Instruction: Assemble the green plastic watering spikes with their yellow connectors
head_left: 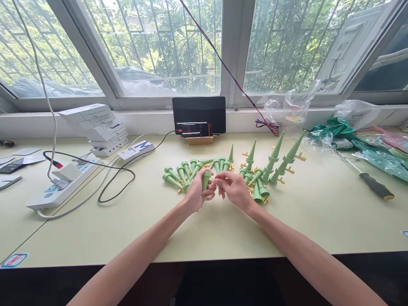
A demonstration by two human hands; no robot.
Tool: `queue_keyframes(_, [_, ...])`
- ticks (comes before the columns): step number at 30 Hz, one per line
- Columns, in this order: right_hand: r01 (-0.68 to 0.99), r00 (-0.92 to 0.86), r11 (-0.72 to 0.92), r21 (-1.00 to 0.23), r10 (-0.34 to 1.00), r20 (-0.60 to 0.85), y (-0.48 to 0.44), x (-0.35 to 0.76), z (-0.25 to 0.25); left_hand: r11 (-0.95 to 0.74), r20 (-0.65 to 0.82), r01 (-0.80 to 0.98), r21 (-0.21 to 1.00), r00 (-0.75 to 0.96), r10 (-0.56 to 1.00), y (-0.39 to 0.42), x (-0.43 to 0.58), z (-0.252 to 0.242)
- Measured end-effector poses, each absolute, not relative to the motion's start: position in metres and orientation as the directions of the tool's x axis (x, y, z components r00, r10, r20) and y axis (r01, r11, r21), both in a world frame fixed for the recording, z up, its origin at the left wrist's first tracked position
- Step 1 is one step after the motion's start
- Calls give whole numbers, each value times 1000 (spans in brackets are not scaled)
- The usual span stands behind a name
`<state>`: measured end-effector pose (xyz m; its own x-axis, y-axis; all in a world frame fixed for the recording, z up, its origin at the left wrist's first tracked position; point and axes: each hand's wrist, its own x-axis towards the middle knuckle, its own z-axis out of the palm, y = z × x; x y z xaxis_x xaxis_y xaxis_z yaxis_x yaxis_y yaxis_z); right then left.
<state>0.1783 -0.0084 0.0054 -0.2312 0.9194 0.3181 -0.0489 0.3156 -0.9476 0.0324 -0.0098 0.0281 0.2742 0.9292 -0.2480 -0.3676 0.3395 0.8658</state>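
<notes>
My left hand [198, 191] is closed around a green plant watering spike [206, 180], its wide capped end up and its point down. The fingertips of my right hand [234, 187] are pinched together just right of that spike, where a small yellowish valve partly shows. Whatever the right fingers grip is too small and hidden to make out. Behind my left hand lies a cluster of green spikes [172, 173] with yellow valves. Beside my right hand, more spikes [262, 187] lie loose, and tall stacks of nested spikes [288, 159] stand tilted with yellow valves sticking out.
A phone [196, 129] leans on a black tablet [199, 109] at the window. To the left are a power strip [68, 180], cables and stacked white boxes [95, 125]. At right lie a screwdriver [376, 185] and plastic bags [382, 155]. The table's front edge runs below my forearms.
</notes>
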Motion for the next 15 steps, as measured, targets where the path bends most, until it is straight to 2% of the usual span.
queue_keyframes(8, [-146, -246, 265, -953, 923, 294, -9, 178, 6, 319, -214, -377, 870, 295, 931, -10, 32, 25])
queue_keyframes(15, [-144, -238, 270, -952, 924, 298, -9, 177, 5, 326, -224, -370, 870, 291, 930, -10, 33, 25])
